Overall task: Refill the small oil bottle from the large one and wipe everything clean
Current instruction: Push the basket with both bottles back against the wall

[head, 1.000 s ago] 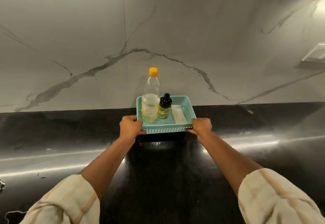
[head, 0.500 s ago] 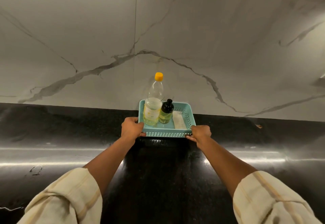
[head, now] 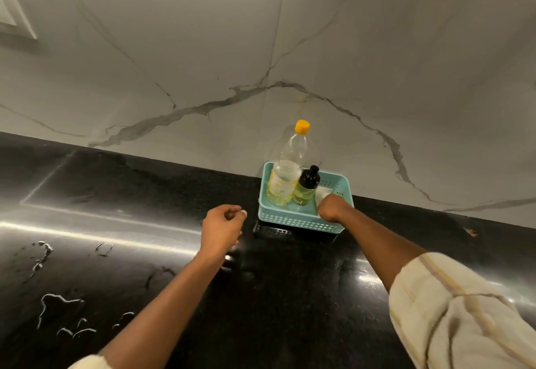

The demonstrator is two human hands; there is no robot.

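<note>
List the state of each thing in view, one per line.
counter, wet streaks at left
basket, on the counter by the wall
large bottle, upright in the basket, yellow cap on, partly full
small bottle, upright beside it, black cap on
cloth, lying in the basket
right hand, fingers curled on the cloth
left hand, loosely curled, holds nothing

Glossy black stone countertop [head: 130, 252] beneath a matt, grey-veined marble wall [head: 203, 49]; perforated turquoise plastic basket [head: 290, 220] with 1 clear plastic large bottle [head: 285, 177], a white cloth [head: 321, 193]; sleeve [head: 458, 310] of cream woven fabric.
</note>
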